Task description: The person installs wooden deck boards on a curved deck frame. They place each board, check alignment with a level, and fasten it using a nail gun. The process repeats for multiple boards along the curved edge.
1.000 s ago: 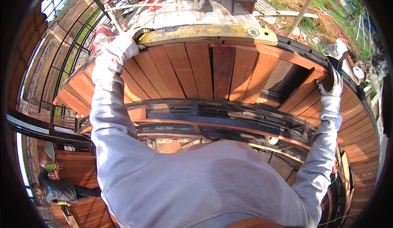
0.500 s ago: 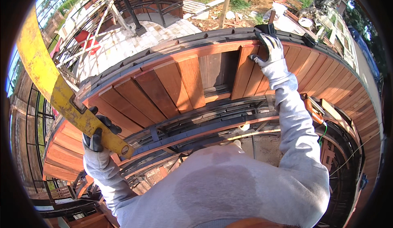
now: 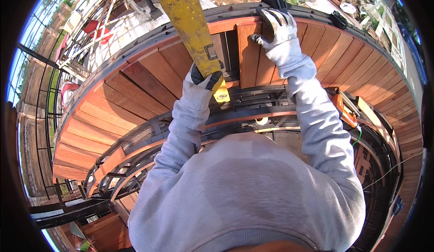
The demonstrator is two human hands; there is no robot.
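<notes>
My left hand (image 3: 204,76), in a grey and black work glove, is closed round the near end of a long yellow spirit level (image 3: 183,14). The level points away from me and crosses the curved row of reddish wooden planks (image 3: 149,64), partly covering a gap between them. My right hand (image 3: 278,28), gloved too, lies at the far end of a plank (image 3: 248,55) beside that gap. Its thumb is spread out to the left over the wood, and its fingers stretch toward a black clamp (image 3: 274,2) on the far rim. Whether they touch the clamp is unclear.
A second black clamp (image 3: 338,19) sits farther right on the rim. An orange-handled tool (image 3: 346,111) lies by the inner frame on the right. Curved dark metal framing (image 3: 244,102) runs below the planks. Scrap and a white trestle (image 3: 120,10) stand beyond.
My left hand has swung the yellow level from the left to the right, over the planks beside the gap. My right hand keeps its place at the plank's far end while the view shifts.
</notes>
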